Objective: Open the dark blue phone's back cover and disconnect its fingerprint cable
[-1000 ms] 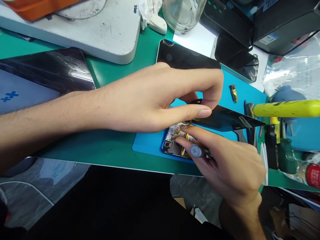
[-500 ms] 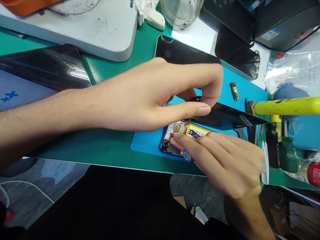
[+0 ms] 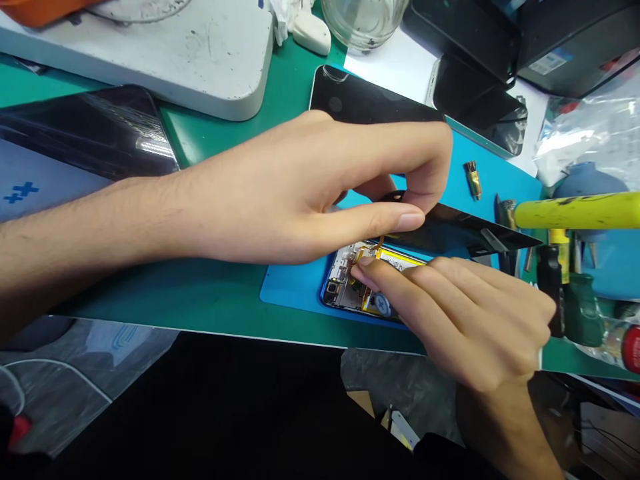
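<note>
My left hand (image 3: 320,187) reaches across the bench and pinches the edge of a black phone screen (image 3: 465,229) between thumb and bent fingers. The screen stands tilted beside an opened phone (image 3: 345,291), and a thin orange flex cable (image 3: 379,244) runs between them. Inside the phone are a yellow-edged battery (image 3: 393,255) and bare metal parts. My right hand (image 3: 470,320) is closed, its thumb and index tips touching the inner parts near the cable. Under its fingers shows a grey disc (image 3: 383,305) with a cross mark; what the fingertips hold is hidden.
The phone lies on a blue mat (image 3: 285,287) near the green bench's front edge. Behind are another dark screen (image 3: 370,97), a glass jar (image 3: 365,23) and a small brush (image 3: 473,180). A yellow handle (image 3: 580,211) and screwdrivers (image 3: 583,313) lie right; a white machine (image 3: 215,60) stands left.
My right hand has shifted right and slightly up, its fingertips moving over the phone's inner parts toward the cable. The left hand still holds the screen, almost unmoved.
</note>
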